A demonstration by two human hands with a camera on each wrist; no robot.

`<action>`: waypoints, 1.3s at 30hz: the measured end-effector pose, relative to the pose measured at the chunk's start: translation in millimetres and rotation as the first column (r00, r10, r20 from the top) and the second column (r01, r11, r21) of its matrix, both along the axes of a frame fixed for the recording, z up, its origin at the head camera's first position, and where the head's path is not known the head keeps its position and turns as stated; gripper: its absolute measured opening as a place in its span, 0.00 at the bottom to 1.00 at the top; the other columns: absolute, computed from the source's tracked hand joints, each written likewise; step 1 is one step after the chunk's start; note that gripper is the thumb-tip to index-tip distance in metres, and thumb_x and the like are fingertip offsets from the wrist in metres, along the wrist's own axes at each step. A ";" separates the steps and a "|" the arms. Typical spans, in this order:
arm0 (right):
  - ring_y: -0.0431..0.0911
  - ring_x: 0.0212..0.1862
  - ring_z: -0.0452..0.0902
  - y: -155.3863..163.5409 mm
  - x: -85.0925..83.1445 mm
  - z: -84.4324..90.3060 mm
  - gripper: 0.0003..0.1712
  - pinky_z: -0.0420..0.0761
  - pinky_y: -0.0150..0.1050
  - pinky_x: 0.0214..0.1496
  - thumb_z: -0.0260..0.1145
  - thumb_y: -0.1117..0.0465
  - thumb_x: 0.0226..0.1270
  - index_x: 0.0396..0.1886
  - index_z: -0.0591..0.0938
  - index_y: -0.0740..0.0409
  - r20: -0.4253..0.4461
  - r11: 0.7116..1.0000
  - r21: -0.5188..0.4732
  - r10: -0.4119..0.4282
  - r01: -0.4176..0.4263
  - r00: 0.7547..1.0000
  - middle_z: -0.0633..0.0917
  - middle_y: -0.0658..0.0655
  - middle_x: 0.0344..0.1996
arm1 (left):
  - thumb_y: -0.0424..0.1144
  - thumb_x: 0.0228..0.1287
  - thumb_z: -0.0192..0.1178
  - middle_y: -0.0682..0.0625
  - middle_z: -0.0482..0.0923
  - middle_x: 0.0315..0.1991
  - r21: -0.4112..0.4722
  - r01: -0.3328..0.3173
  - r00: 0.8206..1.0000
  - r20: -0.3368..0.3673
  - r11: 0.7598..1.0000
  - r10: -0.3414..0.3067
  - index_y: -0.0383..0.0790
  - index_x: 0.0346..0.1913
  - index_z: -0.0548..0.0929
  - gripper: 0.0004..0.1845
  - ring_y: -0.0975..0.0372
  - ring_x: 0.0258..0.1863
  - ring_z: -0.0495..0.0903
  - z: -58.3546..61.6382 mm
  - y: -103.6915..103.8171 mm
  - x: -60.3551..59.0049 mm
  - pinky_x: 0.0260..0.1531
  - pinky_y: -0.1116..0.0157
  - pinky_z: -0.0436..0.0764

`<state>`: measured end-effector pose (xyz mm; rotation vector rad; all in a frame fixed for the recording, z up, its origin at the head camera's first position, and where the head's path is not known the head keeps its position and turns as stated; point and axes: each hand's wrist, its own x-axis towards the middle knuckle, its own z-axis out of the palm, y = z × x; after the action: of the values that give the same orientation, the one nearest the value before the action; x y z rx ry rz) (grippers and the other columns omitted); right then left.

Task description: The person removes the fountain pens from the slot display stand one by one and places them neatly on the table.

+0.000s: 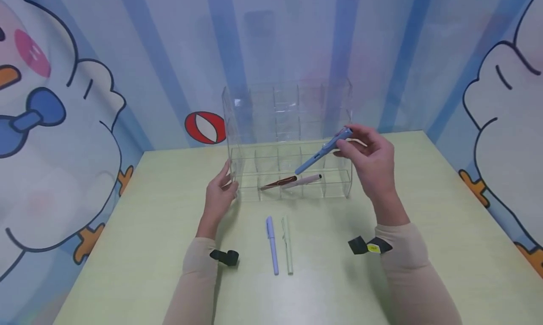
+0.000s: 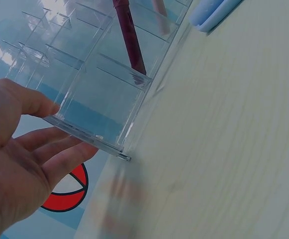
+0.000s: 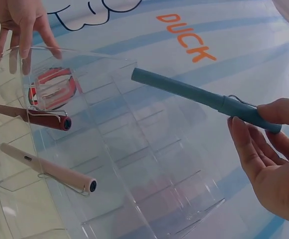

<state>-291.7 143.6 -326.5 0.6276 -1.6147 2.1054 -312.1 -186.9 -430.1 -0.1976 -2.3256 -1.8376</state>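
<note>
Two-handed: gripping clear rack at its eight o'clock with curled left hand; pinching blue pen by cap end with curled right hand, at rack's three o'clock. Possibly risking knocking brown pen or pink pen, through holding only one end.

Wears a plain beige left sleeve behind the left grip, a matching right sleeve behind the right grip. Carries a small black left wrist unit just behind the left grip; likewise behind the right grip, an angular black right wrist unit with yellow label, marking illegible.
</note>
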 end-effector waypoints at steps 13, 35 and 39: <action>0.52 0.36 0.81 -4.4 7.7 4.1 0.23 0.80 0.43 0.37 0.66 0.67 0.56 0.52 0.74 0.61 0.184 0.924 0.364 0.050 -0.115 0.982 0.79 0.64 0.38 | 0.27 0.63 0.51 0.38 0.62 0.62 -0.015 -0.019 1.000 0.019 1.000 0.019 0.53 0.69 0.57 0.33 0.45 0.53 0.70 6.1 1.6 1.1 0.42 0.51 0.76; 0.55 0.33 0.81 -11.9 9.5 -6.6 0.18 0.80 0.44 0.36 0.66 0.70 0.54 0.45 0.73 0.70 0.561 0.779 0.466 0.105 -0.419 0.821 0.76 0.67 0.37 | 0.30 0.63 0.52 0.36 0.62 0.62 0.001 -0.008 1.000 0.027 1.000 0.008 0.57 0.68 0.58 0.33 0.46 0.53 0.71 -5.7 -1.0 -4.2 0.41 0.48 0.75; 0.55 0.33 0.81 -16.0 7.4 -12.0 0.18 0.80 0.45 0.36 0.67 0.70 0.53 0.43 0.74 0.70 0.597 0.741 0.482 0.114 -0.468 0.794 0.77 0.67 0.35 | 0.32 0.63 0.53 0.39 0.64 0.61 -0.010 -0.030 0.999 0.038 0.999 0.031 0.65 0.66 0.58 0.33 0.48 0.52 0.72 -17.4 -4.2 -12.8 0.40 0.51 0.77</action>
<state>-284.3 127.6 -338.5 0.5410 -2.7579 2.0652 -324.9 -191.1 -447.4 -0.1283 -2.3500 -1.8318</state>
